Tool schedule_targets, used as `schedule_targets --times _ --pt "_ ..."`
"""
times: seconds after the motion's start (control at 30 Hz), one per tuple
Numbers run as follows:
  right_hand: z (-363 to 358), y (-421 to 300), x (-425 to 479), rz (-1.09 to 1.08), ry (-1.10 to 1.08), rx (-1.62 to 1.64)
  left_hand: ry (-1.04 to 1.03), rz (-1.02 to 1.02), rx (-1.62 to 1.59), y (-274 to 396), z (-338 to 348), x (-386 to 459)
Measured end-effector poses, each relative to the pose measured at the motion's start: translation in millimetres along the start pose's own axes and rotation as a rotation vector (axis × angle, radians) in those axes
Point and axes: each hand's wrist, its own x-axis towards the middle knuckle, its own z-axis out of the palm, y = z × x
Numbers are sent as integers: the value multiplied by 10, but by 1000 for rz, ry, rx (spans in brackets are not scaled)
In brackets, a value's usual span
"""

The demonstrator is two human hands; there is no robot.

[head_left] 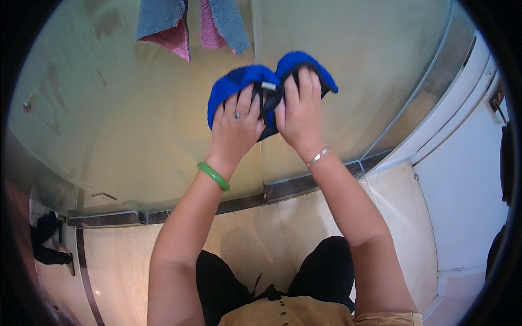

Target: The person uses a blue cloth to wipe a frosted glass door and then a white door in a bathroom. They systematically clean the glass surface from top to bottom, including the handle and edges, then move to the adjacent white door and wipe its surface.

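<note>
A blue fleecy cloth pad [235, 79] with a black backing, a dark cord and a small white tag is in both my hands. My left hand [234, 128] holds its left half, fingers on the black side. On the right half, the fingers of my right hand [301, 116] are curled into the black side, some tips hidden by the cloth. The pad is folded or bunched in the middle. Behind it stands a frosted glass partition [163, 134]; whether the pad touches the glass, I cannot tell.
Grey-blue and pink towels [163, 22] hang at the top. A dark stone curb [291, 188] runs below the glass, along the pale floor [261, 228]. To the right is a white door [456, 183]. Dark cloth and a shoe-like shape [70, 263] show at far left.
</note>
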Motion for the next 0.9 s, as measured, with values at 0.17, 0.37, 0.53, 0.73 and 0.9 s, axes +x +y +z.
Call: schedule_targets --times 0.17,0.37,0.53,0.73,0.9 --pt "167 -186 -549 87 -115 25 -93 -18 -21 95 256 -638" --pt "233 -269 -979 91 -228 84 -216 -131 -122 201 323 -1132" --pt "322 -444 -1269 133 -254 125 -286 -193 -100 181 312 -1515" --pt "521 -654 -1780 353 -242 176 -316 -263 -17 306 390 -2061" --pt "728 -662 -1925 619 -215 320 -294 -283 -27 297 540 -2142"
